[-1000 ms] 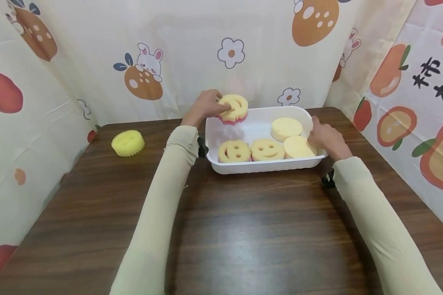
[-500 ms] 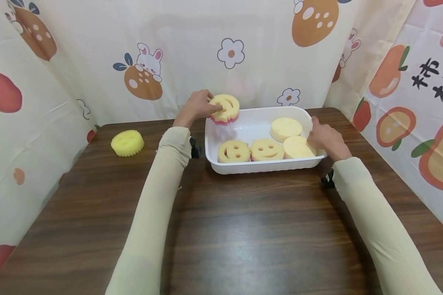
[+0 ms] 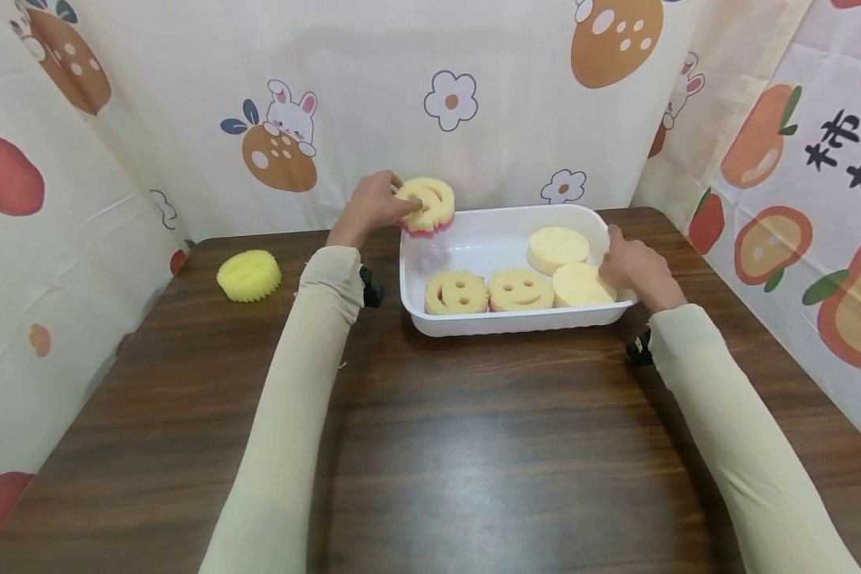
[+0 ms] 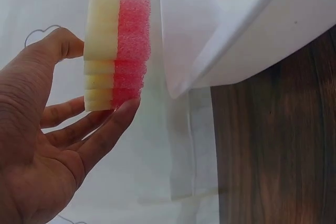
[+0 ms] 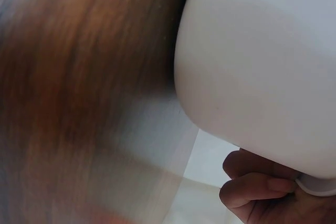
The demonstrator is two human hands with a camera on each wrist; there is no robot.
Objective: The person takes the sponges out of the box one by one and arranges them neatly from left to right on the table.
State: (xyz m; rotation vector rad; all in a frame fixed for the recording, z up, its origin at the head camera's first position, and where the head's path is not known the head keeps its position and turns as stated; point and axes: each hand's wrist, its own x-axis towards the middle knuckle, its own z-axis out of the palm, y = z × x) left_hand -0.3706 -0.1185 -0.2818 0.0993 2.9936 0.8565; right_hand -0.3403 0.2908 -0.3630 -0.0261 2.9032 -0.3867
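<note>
Held sponge: a smiling-face sponge [image 3: 434, 209], yellow over pink, at the tray's back left corner; the left wrist view shows a gap between it and the tray wall.
Left hand [image 3: 376, 203]: clamped on the held sponge, thumb at the yellow face, a fingertip on the pink layer – a grip across the thickness, probably to keep the face up and uncrushed.
Right hand [image 3: 634, 267]: well apart from the left, fingers curled at the right end of the white tray [image 3: 473, 249]; likely a brace so the tray does not slide.
Tray front row: two smiling-face sponges [image 3: 518, 292], side by side, one face turned sideways; laid flat, presumably for stability.
Tray right: two plain round sponges [image 3: 558, 241], one behind the other, front one just beside the right hand.
Table left: yellow scalloped sponge [image 3: 248, 277] on the wooden table [image 3: 488, 446], well apart from the tray – reason for its spot: cannot tell.
</note>
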